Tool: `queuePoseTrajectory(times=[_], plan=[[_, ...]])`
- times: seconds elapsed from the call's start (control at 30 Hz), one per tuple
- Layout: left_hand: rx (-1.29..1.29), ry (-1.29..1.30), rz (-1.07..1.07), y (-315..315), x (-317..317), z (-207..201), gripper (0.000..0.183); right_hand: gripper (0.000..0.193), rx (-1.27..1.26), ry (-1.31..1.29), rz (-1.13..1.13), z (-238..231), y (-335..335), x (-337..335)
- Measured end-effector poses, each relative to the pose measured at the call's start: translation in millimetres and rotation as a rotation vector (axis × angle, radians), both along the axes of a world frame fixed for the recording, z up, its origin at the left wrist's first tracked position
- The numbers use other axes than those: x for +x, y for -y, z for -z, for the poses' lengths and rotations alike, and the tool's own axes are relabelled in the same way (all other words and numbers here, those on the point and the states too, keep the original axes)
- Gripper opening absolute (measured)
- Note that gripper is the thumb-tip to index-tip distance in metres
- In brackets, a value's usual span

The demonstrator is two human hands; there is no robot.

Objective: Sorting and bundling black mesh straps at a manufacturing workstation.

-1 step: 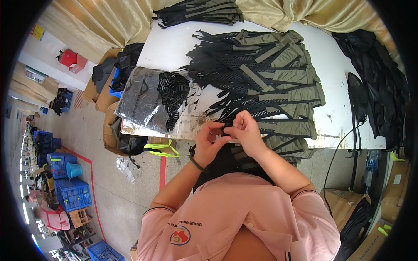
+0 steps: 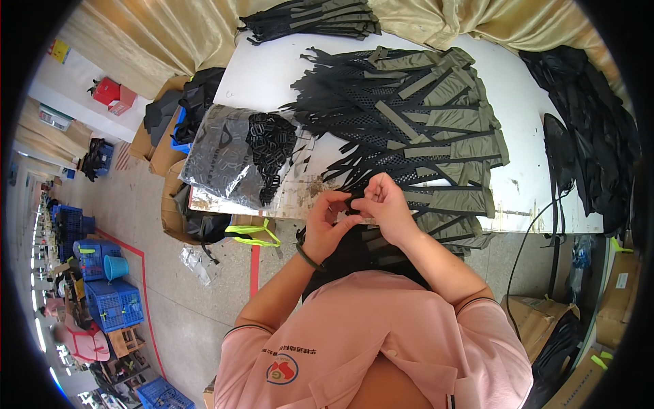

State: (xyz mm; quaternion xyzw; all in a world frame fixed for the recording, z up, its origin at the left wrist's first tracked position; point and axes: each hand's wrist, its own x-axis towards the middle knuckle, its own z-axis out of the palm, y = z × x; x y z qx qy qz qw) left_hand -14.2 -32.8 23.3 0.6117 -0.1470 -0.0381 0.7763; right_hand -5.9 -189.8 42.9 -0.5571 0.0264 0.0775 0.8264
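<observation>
Both my hands meet at the table's near edge with fingertips pinched together. My left hand [image 2: 327,223] curls its thumb and fingers around a small black piece [image 2: 352,203], mostly hidden. It could be a strap end or a buckle; I cannot tell which. My right hand [image 2: 385,210] pinches the same piece from the other side. Just beyond lie overlapping olive-green fabric panels [image 2: 470,136] with black mesh [image 2: 354,85] and loose black straps [image 2: 347,160] fanned toward the left. Left of these, black plastic buckles [image 2: 271,146] lie heaped on a clear plastic bag [image 2: 216,153].
The white table [image 2: 262,75] has a worn front edge. More strapped panels [image 2: 310,19] lie at its far side, and black fabric goods [image 2: 579,102] hang over the right. Cardboard boxes [image 2: 545,320] stand low right; blue crates [image 2: 112,303] are farther left, near another person [image 2: 87,341].
</observation>
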Motion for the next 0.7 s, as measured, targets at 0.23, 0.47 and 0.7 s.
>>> queuePoseTrajectory(times=[0.23, 0.47, 0.7], plan=[[0.164, 0.173, 0.081, -7.4, 6.9, 6.5, 0.029, 0.011, -0.084, -0.146, -0.278, -16.1, 19.1, 7.3], [0.17, -0.07, 0.23, -9.7, -25.6, -3.0, 0.03, 0.015, -0.251, -0.074, -0.457, -12.7, 28.3, 10.1], [0.364, -0.337, 0.187, -61.2, -42.9, 8.2, 0.037, 0.013, -1.146, 0.65, -0.116, 12.5, 42.8, 63.4]])
